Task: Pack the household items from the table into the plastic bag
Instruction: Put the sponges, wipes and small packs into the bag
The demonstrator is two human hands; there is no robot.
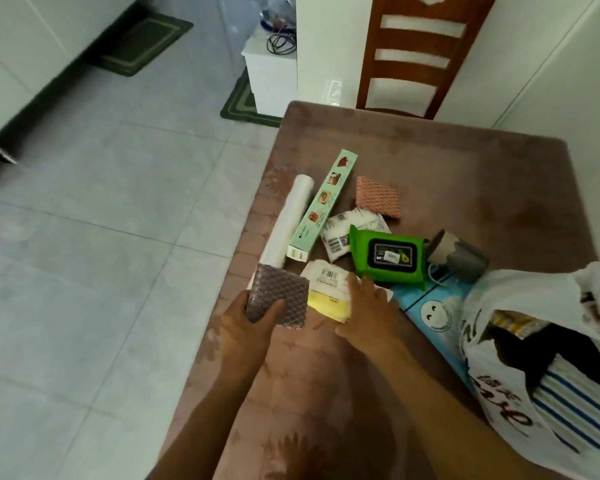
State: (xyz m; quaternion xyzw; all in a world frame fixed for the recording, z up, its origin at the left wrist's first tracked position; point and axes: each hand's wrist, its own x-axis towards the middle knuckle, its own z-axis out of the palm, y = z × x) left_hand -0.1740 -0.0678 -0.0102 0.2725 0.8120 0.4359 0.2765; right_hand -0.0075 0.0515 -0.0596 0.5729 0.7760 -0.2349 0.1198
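Note:
My left hand grips a grey scouring pad at the table's left edge. My right hand lies flat, fingers spread, on a white and yellow packet. Beyond them lie a white film roll, a long green box, a pink scouring pad, a white pouch, a green wipes pack and a grey roll. The white plastic bag stands open at the right with striped items inside.
The brown table drops off to tiled floor on the left. A blue smiley package lies beside the bag. A wooden chair stands at the far end, next to a white cabinet.

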